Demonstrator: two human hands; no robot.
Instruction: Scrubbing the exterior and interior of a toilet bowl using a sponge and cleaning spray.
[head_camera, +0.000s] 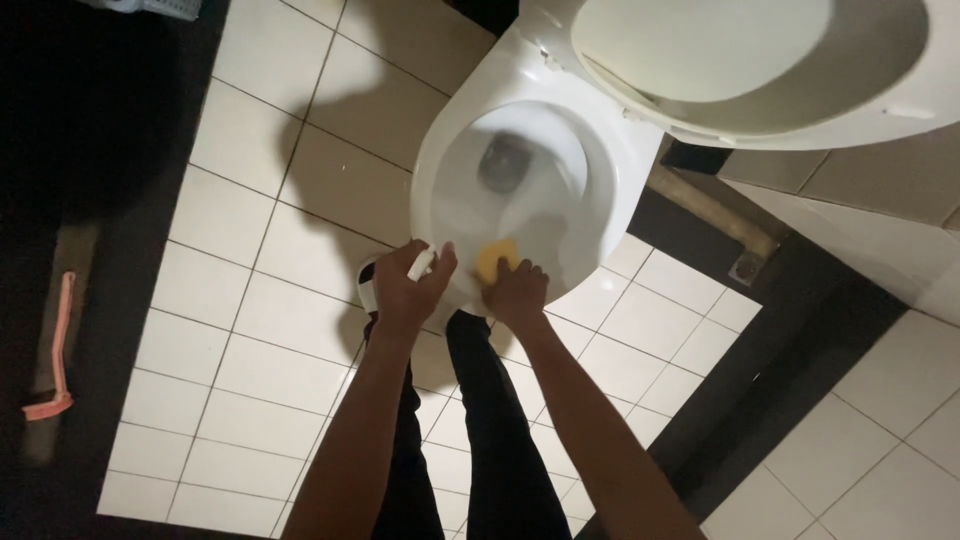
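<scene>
White-tiled floor (270, 300); right hand (518, 292) presses yellow sponge (494, 258) on toilet rim (425, 160), left hand (408, 285) seemingly gripping bottle (422, 263).

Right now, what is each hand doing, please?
Left hand: closed around a small white bottle.
Right hand: pressing a yellow sponge on the toilet bowl rim.

- Toilet bowl (600, 150): white.
- Sponge (494, 257): yellow.
- Bottle (421, 264): white.
- Floor tiles (250, 290): off-white, dark grid lines.
- Brush (55, 370): pink.
- Trousers (500, 450): black.
</scene>
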